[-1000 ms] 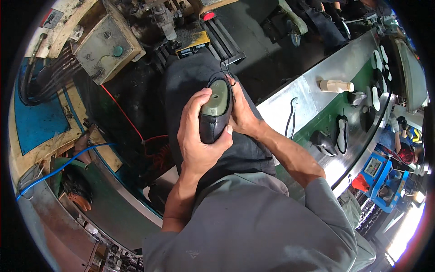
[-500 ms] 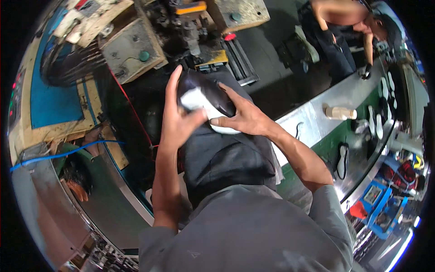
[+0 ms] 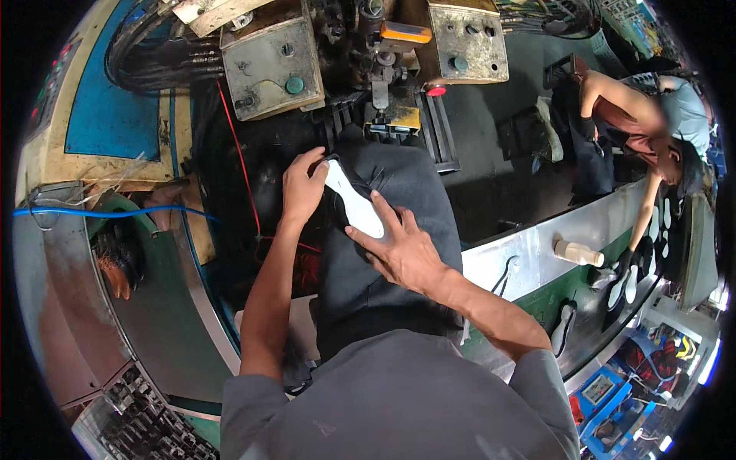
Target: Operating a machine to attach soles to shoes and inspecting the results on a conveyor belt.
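A black shoe upper (image 3: pixel 337 201) lies over my dark-clad lap, its white insole (image 3: pixel 355 201) turned up. Dark laces (image 3: pixel 376 179) stick out at its right side. My left hand (image 3: pixel 305 186) grips the far end, with the thumb on the edge of the white insole. Around the near end is my right hand (image 3: pixel 402 244), its thumb and fingers spread along the two sides. The underside of the upper is hidden.
A machine (image 3: pixel 381 80) stands ahead, between two control boxes (image 3: pixel 270 69). At right, a conveyor (image 3: pixel 529 307) with a metal edge carries a beige bottle-shaped piece (image 3: pixel 579 253), a dark shoe (image 3: pixel 563 328) and several white insoles. A person (image 3: pixel 640 130) reaches onto it. A blue hose (image 3: pixel 115 211) crosses at left.
The shoe upper has turned so its white insole faces up more fully. My left hand has moved to its far end. The person at right has bent forward, arm stretched to the conveyor.
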